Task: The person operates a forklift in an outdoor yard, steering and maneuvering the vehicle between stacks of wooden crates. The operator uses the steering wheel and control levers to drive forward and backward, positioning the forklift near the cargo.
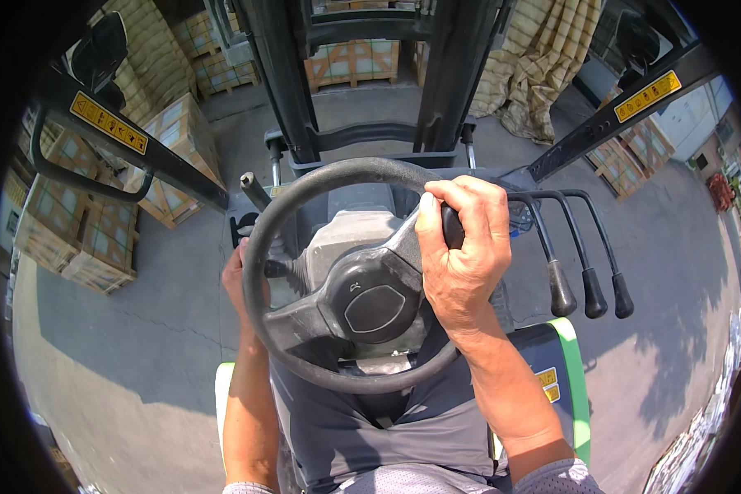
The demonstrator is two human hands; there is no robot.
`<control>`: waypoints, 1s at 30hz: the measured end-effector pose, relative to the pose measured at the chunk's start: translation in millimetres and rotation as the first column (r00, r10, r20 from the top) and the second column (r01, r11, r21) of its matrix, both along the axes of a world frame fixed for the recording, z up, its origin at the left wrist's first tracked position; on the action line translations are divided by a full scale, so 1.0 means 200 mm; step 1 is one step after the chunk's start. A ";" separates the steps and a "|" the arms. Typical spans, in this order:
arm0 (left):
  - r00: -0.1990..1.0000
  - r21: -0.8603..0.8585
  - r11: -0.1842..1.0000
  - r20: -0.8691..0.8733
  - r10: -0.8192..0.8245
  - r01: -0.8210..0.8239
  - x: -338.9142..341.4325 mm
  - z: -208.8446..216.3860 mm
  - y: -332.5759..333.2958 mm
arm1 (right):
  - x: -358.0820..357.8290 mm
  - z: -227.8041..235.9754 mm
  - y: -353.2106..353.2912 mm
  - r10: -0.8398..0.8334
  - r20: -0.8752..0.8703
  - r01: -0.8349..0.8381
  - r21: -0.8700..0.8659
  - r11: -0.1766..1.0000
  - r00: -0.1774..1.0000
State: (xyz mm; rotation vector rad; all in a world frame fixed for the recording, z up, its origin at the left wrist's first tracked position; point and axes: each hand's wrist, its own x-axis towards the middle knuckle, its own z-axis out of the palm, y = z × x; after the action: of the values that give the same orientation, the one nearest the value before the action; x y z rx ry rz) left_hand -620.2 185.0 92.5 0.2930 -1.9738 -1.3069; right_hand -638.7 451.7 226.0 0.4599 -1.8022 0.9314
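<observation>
I sit at the black steering wheel (358, 169) of a forklift. My right hand (468, 259) is closed round a black spinner knob (452, 226) on the wheel's upper right. My left hand (234, 284) is at the left side of the wheel, partly hidden behind its rim. Its visible fingers are curled together just below a small black lever (243, 226); what they hold, if anything, is hidden. A black knob (274, 268) shows inside the rim, close to that hand. Right of my right hand hang three control levers with black grips (593, 292).
The lift mast (284, 78) rises ahead between two posts with yellow warning labels (109, 122). Wooden crates (95, 222) stand at the left, with another crate (352, 64) beyond the mast. A draped beige cover (535, 70) hangs at the far right, near more crates (634, 156).
</observation>
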 end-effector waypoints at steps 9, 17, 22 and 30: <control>0.997 0.207 0.978 0.072 -0.024 0.009 0.16 0.11 -0.05 | 0.31 0.02 0.06 0.050 0.141 -0.055 0.031 0.998 0.989; 0.988 0.101 0.993 0.148 0.047 -0.062 0.37 0.19 -0.08 | 0.50 0.04 -0.06 0.008 0.173 -0.008 0.001 1.000 0.985; 0.986 0.115 0.990 0.151 0.069 -0.087 0.34 0.14 -0.07 | 0.51 0.03 -0.01 -0.027 0.178 0.017 0.059 0.998 0.984; 0.987 0.107 0.992 0.154 0.051 -0.068 0.36 0.16 -0.08 | 0.56 0.04 -0.02 -0.040 0.161 0.031 0.062 0.998 0.986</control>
State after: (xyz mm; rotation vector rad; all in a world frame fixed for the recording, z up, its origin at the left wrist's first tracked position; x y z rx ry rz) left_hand -547.5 170.0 123.6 0.5147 -2.0025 -1.3948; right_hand -526.9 447.5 233.8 0.3969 -1.9833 0.9148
